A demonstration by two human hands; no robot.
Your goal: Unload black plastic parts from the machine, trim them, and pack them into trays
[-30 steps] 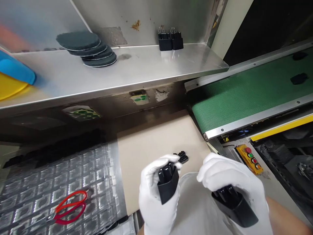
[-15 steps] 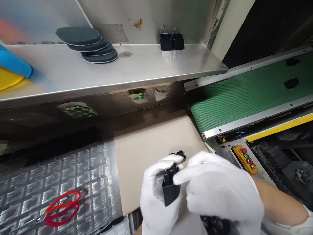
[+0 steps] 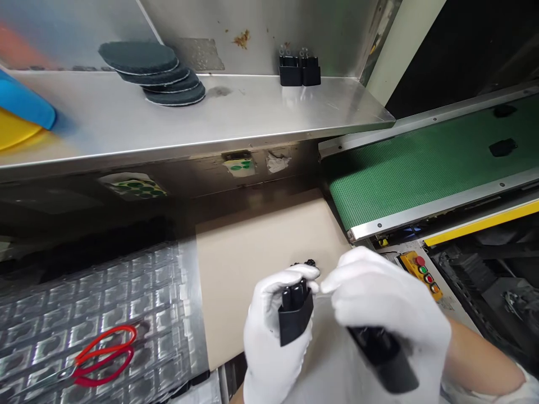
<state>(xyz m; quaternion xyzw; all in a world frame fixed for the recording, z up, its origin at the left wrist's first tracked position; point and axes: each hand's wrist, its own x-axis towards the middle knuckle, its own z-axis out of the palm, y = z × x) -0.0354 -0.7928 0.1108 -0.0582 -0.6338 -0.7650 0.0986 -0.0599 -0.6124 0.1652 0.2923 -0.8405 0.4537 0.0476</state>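
Note:
Both my hands wear white gloves and sit low in the middle of the view. My left hand (image 3: 269, 331) is closed around a small black plastic part (image 3: 295, 314) held upright, its round openings facing up. My right hand (image 3: 387, 314) grips a second, longer black part (image 3: 381, 356) that points down to the right, and its forefinger reaches toward the top of the left part. A small black piece (image 3: 309, 264) lies on the beige board (image 3: 248, 264) just behind my fingers.
A steel shelf (image 3: 252, 118) carries stacked dark round pads (image 3: 155, 73) and two black parts (image 3: 300, 70). A green conveyor belt (image 3: 412, 168) at right carries black parts (image 3: 501, 147). Red scissors (image 3: 105, 356) lie on a clear blister tray (image 3: 96, 314). A yellow button box (image 3: 423, 272) sits at right.
My right hand moved left to meet the left hand's part, then drew back slightly, its black part showing again. The left hand stayed nearly still.

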